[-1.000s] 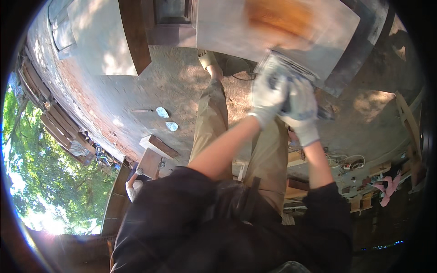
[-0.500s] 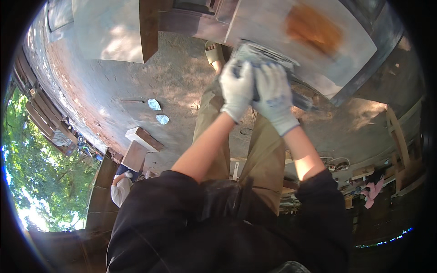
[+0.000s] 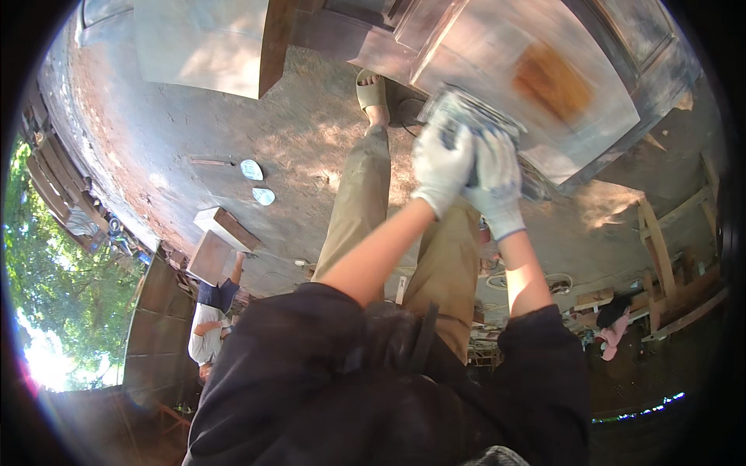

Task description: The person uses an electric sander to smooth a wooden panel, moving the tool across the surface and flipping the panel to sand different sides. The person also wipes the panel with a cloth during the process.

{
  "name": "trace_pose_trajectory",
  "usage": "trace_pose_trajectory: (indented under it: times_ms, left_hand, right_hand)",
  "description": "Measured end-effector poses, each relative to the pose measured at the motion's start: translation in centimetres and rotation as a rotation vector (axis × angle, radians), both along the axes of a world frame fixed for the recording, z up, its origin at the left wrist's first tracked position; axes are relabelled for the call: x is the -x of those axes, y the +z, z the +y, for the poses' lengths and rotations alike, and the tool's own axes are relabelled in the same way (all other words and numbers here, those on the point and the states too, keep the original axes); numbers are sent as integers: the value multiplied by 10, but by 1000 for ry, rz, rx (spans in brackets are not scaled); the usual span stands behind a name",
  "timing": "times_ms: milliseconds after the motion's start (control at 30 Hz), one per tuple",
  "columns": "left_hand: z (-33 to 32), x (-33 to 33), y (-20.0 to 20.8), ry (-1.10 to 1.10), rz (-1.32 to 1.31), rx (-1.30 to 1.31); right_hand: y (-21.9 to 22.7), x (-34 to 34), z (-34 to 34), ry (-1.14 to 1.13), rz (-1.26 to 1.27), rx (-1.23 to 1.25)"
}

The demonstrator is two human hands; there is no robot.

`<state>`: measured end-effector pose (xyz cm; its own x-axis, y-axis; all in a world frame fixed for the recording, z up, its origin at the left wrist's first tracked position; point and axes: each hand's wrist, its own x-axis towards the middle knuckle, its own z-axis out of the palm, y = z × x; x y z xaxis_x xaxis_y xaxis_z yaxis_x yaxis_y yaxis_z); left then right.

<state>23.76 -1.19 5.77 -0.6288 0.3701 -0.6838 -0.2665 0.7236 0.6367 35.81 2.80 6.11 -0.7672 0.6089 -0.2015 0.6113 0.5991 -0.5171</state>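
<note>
Both my hands, in white work gloves, are wrapped round a dark power sander (image 3: 474, 107) with a wide rectangular base. My left hand (image 3: 443, 161) grips its left side and my right hand (image 3: 497, 172) lies close beside it, fingers curled over the top. The sander is at the near left edge of a pale, flat wooden panel (image 3: 587, 144), and its outline is smeared by motion. An orange-brown patch (image 3: 553, 84) marks the panel farther off to the right. My fingertips and the sander's grip are mostly hidden by the gloves.
A pale-topped slab (image 3: 202, 43) stands at the far left. Two small pale oval pieces (image 3: 251, 169) and a thin stick (image 3: 211, 162) lie on the floor. A wooden block (image 3: 214, 256) and another person (image 3: 207, 334) are at left; a wooden frame (image 3: 657, 248) stands at right.
My hands and the sander have shifted right along the panel's near edge. The view has also moved a little, and more of the other person shows at left.
</note>
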Motion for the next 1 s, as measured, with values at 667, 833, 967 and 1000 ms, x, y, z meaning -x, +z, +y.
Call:
trace_pose_trajectory:
  times_ms: [667, 833, 967, 1000]
  left_hand:
    - [130, 174, -6, -254, -49, -231]
    - [108, 124, -10, -282, 261, -104]
    - [24, 119, -15, -226, 263, -73]
    - [13, 109, -10, -137, 128, -56]
  right_hand:
    - [14, 149, 135, -194, 261, -2]
    - [-3, 122, 97, -180, 88, -40]
    - [-8, 107, 23, -81, 52, -73]
    - [-13, 99, 8, -92, 75, -50]
